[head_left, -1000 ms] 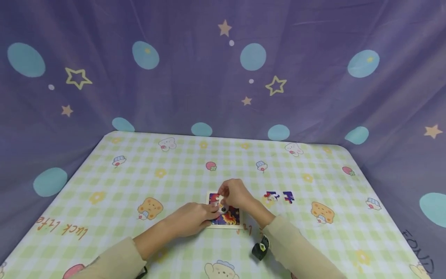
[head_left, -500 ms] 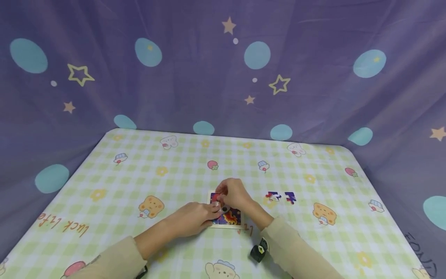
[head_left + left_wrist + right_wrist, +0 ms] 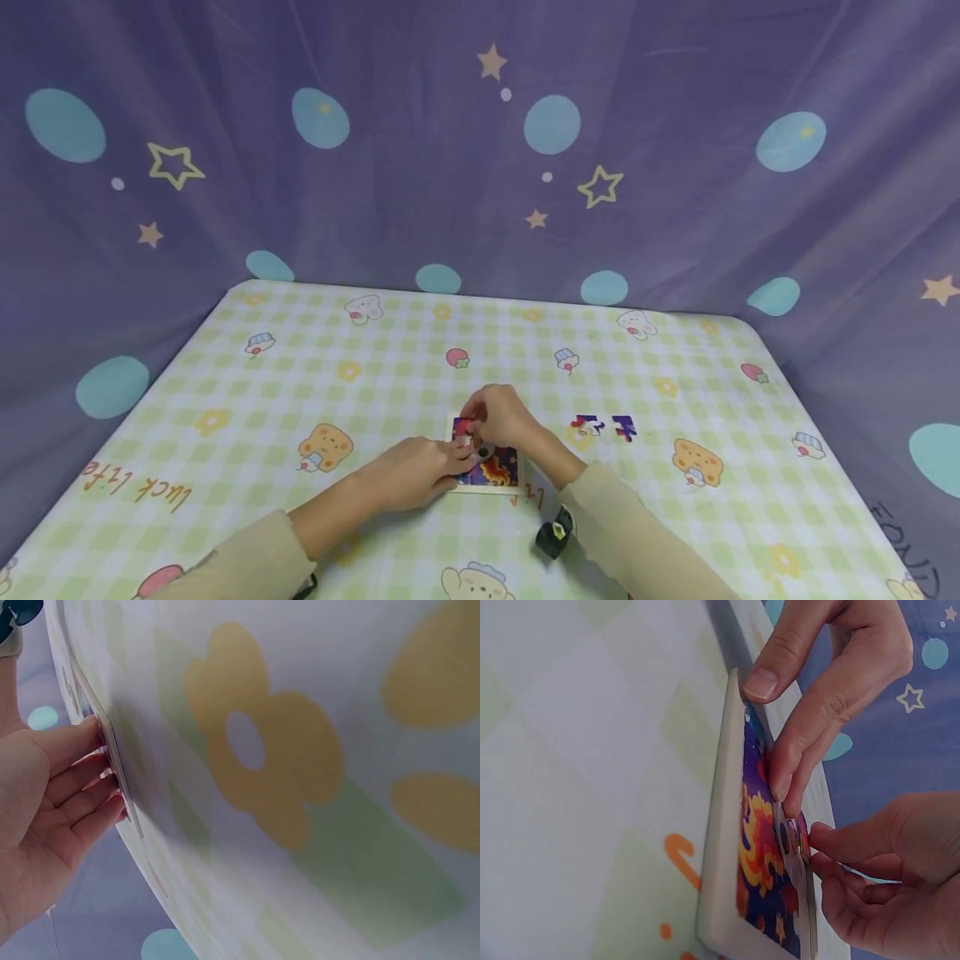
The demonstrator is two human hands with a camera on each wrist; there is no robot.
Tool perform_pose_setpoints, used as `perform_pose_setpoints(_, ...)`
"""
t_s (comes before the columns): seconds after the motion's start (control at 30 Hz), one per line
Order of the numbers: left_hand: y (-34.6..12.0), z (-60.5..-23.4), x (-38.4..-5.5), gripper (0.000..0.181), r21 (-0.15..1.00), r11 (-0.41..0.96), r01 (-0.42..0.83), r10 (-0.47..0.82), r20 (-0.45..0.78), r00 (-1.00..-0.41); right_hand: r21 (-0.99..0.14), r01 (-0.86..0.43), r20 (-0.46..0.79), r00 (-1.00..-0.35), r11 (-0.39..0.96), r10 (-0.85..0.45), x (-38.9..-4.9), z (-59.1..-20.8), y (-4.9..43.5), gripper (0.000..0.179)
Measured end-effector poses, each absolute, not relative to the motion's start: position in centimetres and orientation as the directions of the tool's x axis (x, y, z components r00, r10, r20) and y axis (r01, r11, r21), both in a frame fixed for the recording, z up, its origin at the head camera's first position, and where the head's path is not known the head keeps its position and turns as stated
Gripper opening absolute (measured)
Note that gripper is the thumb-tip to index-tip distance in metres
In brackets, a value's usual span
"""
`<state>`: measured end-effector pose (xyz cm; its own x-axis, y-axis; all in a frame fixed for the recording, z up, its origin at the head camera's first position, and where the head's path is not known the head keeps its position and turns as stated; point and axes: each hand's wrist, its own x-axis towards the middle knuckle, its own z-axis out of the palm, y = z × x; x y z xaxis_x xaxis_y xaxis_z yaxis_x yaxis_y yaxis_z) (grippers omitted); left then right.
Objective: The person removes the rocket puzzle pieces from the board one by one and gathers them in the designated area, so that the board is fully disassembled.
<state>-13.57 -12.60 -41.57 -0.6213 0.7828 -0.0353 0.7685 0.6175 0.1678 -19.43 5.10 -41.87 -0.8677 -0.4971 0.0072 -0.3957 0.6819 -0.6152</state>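
Note:
A small jigsaw puzzle (image 3: pixel 497 472) with a bright purple, red and yellow picture lies in a pale tray (image 3: pixel 721 825) on the table. From the left, my left hand (image 3: pixel 411 472) rests straight fingertips on the picture. Its thumb is at the tray's near edge, as the right wrist view shows. At the puzzle's far side my right hand (image 3: pixel 501 417) pinches a reddish puzzle piece (image 3: pixel 805 831) between thumb and fingertip, low over the tray. Much of that piece is hidden behind the fingers. Both hands are close together over the puzzle.
Two loose puzzle pieces lie right of the tray: a red, white and purple piece (image 3: pixel 588 425) and a purple and red piece (image 3: pixel 624 428). A green-and-white checked cloth (image 3: pixel 360 533) covers the table. Behind it hangs a purple curtain (image 3: pixel 420 150).
The right hand has shifted slightly left over the puzzle's far part. Red now shows where a pale patch was visible a second ago. The left hand stays in place.

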Motion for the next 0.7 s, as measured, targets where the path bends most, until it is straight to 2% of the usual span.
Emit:
perform_pose_setpoints(0.43, -12.59, -41.53, -13.32, 0.036, 0.177, 0.625, 0.760, 0.777, -0.044, -0.628, -0.704, -0.288, -0.073, -0.880, 0.649, -0.470, -19.69, -41.95, 5.09, 0.004)
perform_pose_setpoints(0.7, -12.49, -41.50, -13.43, 0.036, 0.170, 0.621, 0.765, 0.781, -0.042, -0.624, -0.789, -0.188, -0.085, -0.910, 0.585, -0.407, -19.78, -42.60, 5.06, 0.007)
